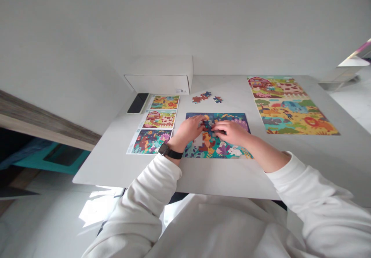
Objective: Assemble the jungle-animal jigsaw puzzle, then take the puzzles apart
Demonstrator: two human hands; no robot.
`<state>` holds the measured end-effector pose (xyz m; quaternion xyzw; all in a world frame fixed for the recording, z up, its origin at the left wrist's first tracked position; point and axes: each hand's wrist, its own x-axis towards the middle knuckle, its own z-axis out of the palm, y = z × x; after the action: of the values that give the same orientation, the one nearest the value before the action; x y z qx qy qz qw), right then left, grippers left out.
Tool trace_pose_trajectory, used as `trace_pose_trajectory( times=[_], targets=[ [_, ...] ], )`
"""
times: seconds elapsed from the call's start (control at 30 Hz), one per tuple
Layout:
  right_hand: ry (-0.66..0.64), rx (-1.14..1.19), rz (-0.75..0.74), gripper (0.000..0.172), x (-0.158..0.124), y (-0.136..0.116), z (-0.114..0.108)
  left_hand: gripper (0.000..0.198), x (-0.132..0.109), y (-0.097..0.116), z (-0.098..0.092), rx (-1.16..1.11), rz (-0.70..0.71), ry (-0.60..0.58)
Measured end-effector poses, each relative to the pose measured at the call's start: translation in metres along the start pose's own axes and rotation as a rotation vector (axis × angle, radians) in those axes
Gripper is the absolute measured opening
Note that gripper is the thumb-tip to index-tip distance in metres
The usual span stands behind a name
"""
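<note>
A colourful jigsaw puzzle (220, 150) with a dark blue top, a white rabbit and leaves lies in front of me, with a pale gap left of its middle. Over its centre my left hand (191, 128), with a black watch at the wrist, has its fingers curled at the left side of a dark blue puzzle piece (208, 126). From the right, my right hand (232, 131) pinches the same piece with bent fingers. The fingers partly cover it, so how it sits against its neighbours cannot be made out. Several loose puzzle pieces (197, 99) lie behind the puzzle.
Picture sheets (154, 141) line the left, with a phone (138, 103) beside the farthest one. A white box (158, 83) stands at the back against the wall. Two puzzle pictures, a farm (275, 88) and a savanna (295, 117), lie at the right of the white table (145, 173).
</note>
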<state>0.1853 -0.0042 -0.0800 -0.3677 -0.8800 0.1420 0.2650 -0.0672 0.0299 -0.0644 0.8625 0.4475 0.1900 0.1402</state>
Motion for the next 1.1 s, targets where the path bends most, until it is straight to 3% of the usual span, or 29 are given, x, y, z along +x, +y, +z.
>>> trace_pose_trajectory(
  times=[0.43, 0.7, 1.1],
  targets=[
    [0.011, 0.015, 0.000, 0.025, -0.0001, 0.0014, 0.0009, 0.025, -0.0028, -0.0004, -0.0044, -0.013, 0.054, 0.003],
    [0.039, 0.010, 0.005, 0.038, -0.0014, 0.0043, 0.0030, 0.027, -0.0025, -0.0008, -0.0049, 0.041, 0.046, -0.030],
    [0.021, -0.002, 0.001, 0.028, -0.0021, 0.0038, 0.0036, 0.039, -0.0008, -0.0005, 0.0006, 0.031, 0.039, -0.017]
  ],
)
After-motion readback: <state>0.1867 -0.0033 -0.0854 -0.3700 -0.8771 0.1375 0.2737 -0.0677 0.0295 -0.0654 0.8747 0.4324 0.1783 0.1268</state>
